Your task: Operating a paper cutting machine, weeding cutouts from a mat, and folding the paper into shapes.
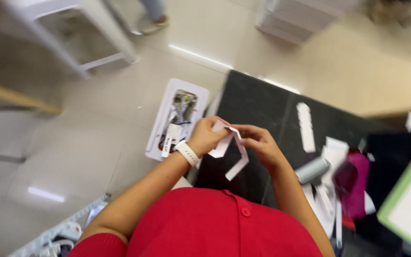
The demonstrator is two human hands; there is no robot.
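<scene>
Hands meet above the dark counter's (pixel 262 102) near edge. Left hand (pixel 206 137) and right hand (pixel 259 143) pinch a folded white paper strip (pixel 231 148) between them; its loose end hangs toward the person's body.

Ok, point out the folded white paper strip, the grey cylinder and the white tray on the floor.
folded white paper strip (pixel 238 166), head view, on its lower free end.
grey cylinder (pixel 312 170), head view, middle of its side.
white tray (pixel 167 102), head view, on its left rim.
</scene>
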